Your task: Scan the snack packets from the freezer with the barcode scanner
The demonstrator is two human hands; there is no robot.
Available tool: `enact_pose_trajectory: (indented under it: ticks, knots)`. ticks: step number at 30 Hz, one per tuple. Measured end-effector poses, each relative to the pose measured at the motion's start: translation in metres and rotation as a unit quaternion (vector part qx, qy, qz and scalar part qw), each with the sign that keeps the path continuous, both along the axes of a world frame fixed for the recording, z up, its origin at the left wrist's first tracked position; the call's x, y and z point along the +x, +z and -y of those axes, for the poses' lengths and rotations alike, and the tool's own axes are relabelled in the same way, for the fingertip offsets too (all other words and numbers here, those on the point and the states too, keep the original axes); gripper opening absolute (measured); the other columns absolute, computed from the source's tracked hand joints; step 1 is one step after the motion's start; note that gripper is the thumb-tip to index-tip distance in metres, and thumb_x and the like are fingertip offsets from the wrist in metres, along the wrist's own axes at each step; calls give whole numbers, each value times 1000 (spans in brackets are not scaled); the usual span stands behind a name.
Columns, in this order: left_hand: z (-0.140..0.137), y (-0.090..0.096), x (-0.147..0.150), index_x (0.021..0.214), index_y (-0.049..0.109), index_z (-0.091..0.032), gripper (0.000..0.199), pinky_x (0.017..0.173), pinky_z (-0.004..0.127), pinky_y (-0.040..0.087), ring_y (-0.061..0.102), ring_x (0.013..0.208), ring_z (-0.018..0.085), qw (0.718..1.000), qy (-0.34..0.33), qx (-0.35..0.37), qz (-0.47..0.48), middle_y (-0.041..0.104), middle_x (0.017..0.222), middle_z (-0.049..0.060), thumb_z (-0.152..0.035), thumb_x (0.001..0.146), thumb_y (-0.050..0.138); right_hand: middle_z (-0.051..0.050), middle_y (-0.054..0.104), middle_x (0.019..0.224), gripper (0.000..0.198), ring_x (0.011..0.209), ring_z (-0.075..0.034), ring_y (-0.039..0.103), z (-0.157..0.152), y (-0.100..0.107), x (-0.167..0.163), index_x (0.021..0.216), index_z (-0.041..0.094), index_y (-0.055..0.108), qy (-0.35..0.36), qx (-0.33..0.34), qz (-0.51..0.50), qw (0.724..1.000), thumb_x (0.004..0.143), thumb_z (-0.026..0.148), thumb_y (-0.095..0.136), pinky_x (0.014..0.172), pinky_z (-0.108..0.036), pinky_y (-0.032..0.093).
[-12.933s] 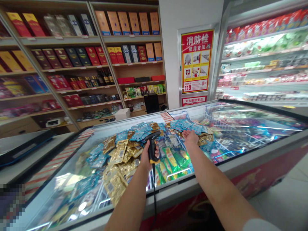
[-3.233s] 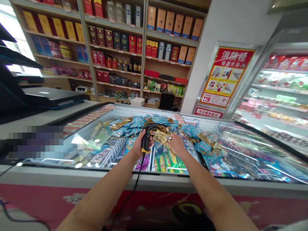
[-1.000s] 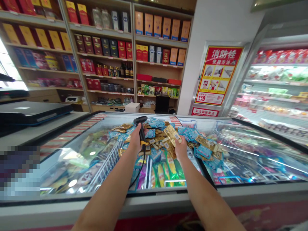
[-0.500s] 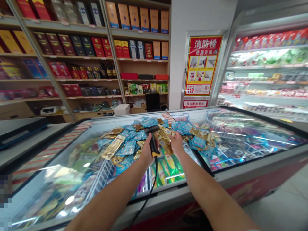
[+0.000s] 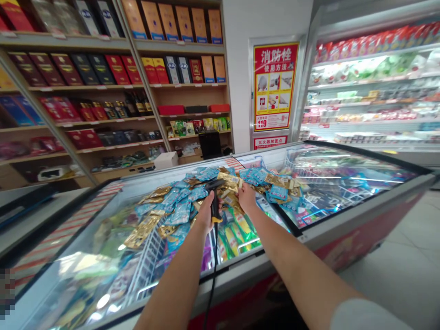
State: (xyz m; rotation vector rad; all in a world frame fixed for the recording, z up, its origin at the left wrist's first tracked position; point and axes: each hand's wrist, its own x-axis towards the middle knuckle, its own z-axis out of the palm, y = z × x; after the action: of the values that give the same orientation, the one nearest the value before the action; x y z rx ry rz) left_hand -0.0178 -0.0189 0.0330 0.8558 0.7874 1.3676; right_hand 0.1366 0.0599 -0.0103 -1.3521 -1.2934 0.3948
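Note:
My left hand [image 5: 207, 211] is wrapped round the handle of a black and yellow barcode scanner [image 5: 215, 204], whose cable runs down over the freezer's front edge. Its head points right, towards a gold packet [image 5: 231, 179] that my right hand [image 5: 246, 197] pinches by its right end. Beneath both hands, a pile of blue packets [image 5: 181, 211] and gold packets [image 5: 143, 231] is spread over the glass top of a chest freezer [image 5: 275, 247]. Part of the pile lies hidden behind my hands.
Through the glass show wire baskets [image 5: 146, 261] and green-and-yellow bags [image 5: 237, 231]. Behind the freezer stand shelves of boxed goods [image 5: 185, 85], a white box [image 5: 166, 160] and a red fire-hydrant sign [image 5: 276, 87]. A lit refrigerated display [image 5: 374, 101] is at the right.
My view has swung to the right. A gold packet at the pile's left now lies lower and further left. My right hand has a gold packet held up at the scanner's head.

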Motion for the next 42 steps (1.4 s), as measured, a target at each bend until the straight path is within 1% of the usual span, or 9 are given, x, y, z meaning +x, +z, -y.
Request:
enact_pose_trajectory:
  ticks: [3, 7, 13, 16, 18, 21, 27, 34, 42]
  knots:
    - [3, -1, 2, 100, 59, -16, 51, 40, 18, 34, 48, 45, 7, 1000, 17, 11, 5, 59, 64, -1, -55, 68, 66, -3, 59, 69, 13, 70, -18, 53, 5, 7, -4, 80, 20, 59, -40, -10, 61, 997, 77, 17, 47, 65, -27, 36]
    - [5, -4, 2, 95, 60, -16, 48, 40, 20, 34, 48, 44, 8, 999, 19, 36, -25, 59, 62, 0, -55, 68, 66, -4, 59, 72, 14, 71, -18, 52, 7, 9, -5, 83, 20, 58, -51, -3, 75, 996, 78, 16, 46, 64, -27, 34]
    - [4, -10, 1, 77, 59, -15, 43, 38, 21, 33, 48, 40, 9, 994, 7, 71, -88, 57, 55, 1, -57, 71, 62, 1, 55, 61, 20, 59, -16, 52, 5, 5, 4, 83, 19, 56, -85, 7, -41, 996, 82, 21, 36, 57, -25, 32]
    - [3, -10, 1, 76, 56, -15, 44, 37, 21, 33, 47, 38, 9, 994, 14, 69, -78, 59, 58, 1, -58, 70, 62, 2, 54, 60, 17, 58, -15, 53, 4, 4, 6, 82, 19, 55, -61, 10, -48, 997, 81, 21, 38, 56, -24, 33]
    - [4, -9, 2, 77, 54, -15, 45, 36, 21, 33, 47, 38, 9, 996, 13, 61, -71, 61, 61, 2, -59, 70, 62, 2, 55, 61, 15, 59, -15, 53, 4, 5, 5, 81, 19, 55, -49, 3, -30, 998, 81, 21, 40, 56, -24, 33]
    - [3, -10, 2, 78, 54, -14, 46, 37, 21, 34, 48, 40, 9, 996, 16, 56, -62, 62, 66, 3, -59, 70, 62, 1, 56, 64, 16, 62, -15, 53, 5, 6, 3, 84, 19, 56, -69, -26, 17, 997, 82, 20, 40, 58, -24, 34]
    - [0, -13, 3, 84, 58, -14, 48, 39, 22, 35, 50, 43, 10, 995, 11, 66, -73, 62, 66, 2, -59, 69, 63, -8, 62, 86, 20, 78, -18, 55, 5, 9, 3, 97, 15, 56, -97, -63, 125, 985, 86, 17, 40, 67, -26, 36]
    - [0, -13, 4, 77, 56, -14, 45, 40, 22, 36, 50, 43, 10, 991, 8, 79, -109, 62, 65, 3, -58, 70, 63, -8, 62, 88, 22, 80, -18, 56, 9, 11, 0, 101, 16, 56, -86, -89, 141, 982, 88, 19, 38, 68, -26, 35]
    - [2, -9, 3, 75, 57, -13, 45, 41, 23, 36, 50, 43, 10, 991, 6, 66, -119, 61, 64, 3, -57, 68, 64, -6, 63, 81, 19, 76, -17, 54, 12, 13, -1, 92, 18, 58, -72, -66, 149, 984, 87, 22, 40, 65, -25, 34]
